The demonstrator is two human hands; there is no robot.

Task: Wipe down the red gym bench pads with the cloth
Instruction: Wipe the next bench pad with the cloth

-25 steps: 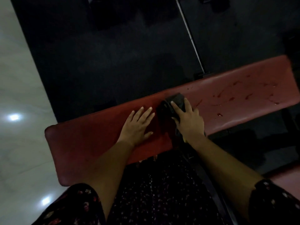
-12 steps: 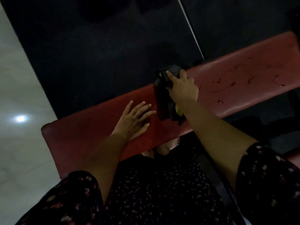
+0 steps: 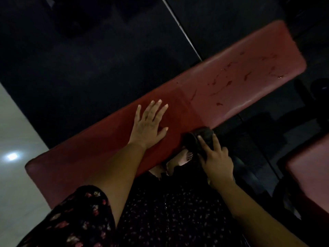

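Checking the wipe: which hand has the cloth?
The right hand holds the dark cloth at the near edge; the left hand lies flat on the red pad.

Half seen in the dark.
Cannot see the cloth (image 3: 204, 133) under the right hand (image 3: 218, 162) fingers (image 3: 204, 145); can make out only a corner of a second pad (image 3: 309, 168) at the right edge, only part of a foot (image 3: 179, 160) behind the surface (image 3: 231, 77).
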